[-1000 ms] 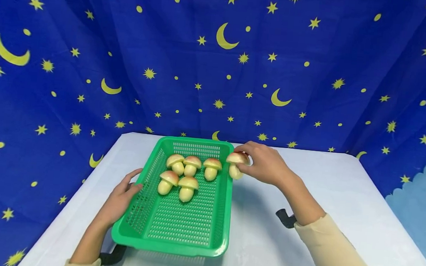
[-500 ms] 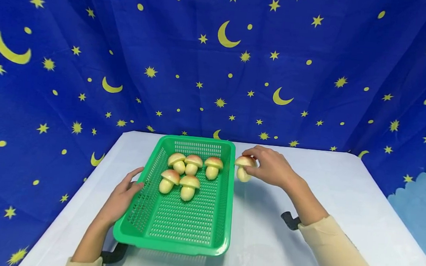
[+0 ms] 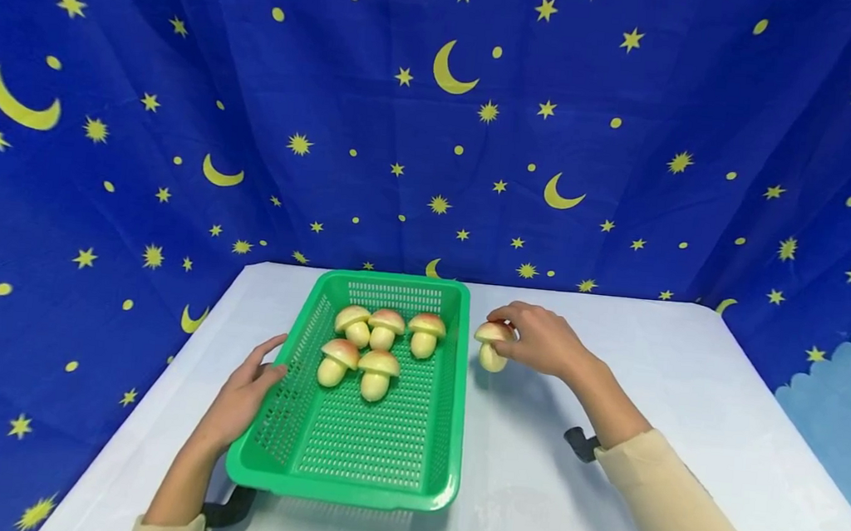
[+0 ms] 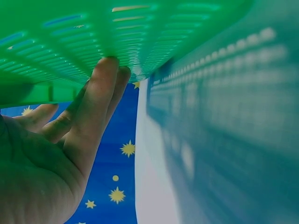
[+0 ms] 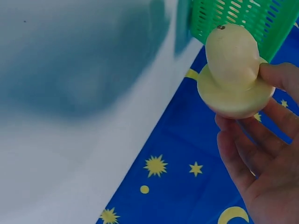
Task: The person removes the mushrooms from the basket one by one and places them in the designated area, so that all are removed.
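Fingers [image 5: 232, 156] and thumb of the right hand [image 3: 545, 342] pinch one toy mushroom [image 3: 492, 356], closed only as far as its cap allows. It sits just right of the green basket [image 3: 347, 494], cap up, stem down; whether the stem touches the white surface [image 3: 542, 500] I can't tell. The left hand [image 3: 241, 393] grips the basket's left side, thumb at the rim, fingers reaching beneath. Five more mushrooms [image 3: 377, 385] lie towards the basket's far end. Behind hangs a blue cloth [image 3: 378, 103] patterned with yellow moons and stars.
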### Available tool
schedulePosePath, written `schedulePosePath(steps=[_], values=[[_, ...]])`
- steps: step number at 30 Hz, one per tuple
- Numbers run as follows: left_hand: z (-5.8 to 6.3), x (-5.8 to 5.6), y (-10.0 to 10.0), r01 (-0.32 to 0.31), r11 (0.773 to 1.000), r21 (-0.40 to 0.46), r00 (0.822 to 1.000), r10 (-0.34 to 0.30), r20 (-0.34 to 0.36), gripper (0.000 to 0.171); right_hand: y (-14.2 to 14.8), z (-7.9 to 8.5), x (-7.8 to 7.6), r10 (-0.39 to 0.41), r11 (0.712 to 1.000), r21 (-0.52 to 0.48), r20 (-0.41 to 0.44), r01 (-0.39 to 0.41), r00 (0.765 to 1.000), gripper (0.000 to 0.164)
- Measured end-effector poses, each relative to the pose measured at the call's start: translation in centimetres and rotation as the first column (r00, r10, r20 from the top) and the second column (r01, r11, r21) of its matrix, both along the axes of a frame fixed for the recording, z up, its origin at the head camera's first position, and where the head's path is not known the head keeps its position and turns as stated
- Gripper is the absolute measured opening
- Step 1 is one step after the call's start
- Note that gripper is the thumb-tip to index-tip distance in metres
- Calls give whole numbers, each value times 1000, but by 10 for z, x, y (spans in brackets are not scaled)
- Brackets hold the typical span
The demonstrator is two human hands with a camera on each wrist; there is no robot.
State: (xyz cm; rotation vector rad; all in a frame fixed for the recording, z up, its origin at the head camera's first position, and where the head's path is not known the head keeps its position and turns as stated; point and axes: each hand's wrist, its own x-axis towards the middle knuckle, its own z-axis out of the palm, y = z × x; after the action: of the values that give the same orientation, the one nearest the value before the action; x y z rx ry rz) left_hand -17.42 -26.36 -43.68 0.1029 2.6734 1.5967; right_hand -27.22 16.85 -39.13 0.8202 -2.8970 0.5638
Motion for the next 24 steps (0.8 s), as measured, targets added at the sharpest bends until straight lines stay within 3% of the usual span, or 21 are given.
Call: schedulePosePath(steps=[24], values=[[-1, -1, -1, -14, 1000, 5, 1000, 14, 16, 55, -6, -27, -6, -3, 997, 76, 59, -2, 998, 37]])
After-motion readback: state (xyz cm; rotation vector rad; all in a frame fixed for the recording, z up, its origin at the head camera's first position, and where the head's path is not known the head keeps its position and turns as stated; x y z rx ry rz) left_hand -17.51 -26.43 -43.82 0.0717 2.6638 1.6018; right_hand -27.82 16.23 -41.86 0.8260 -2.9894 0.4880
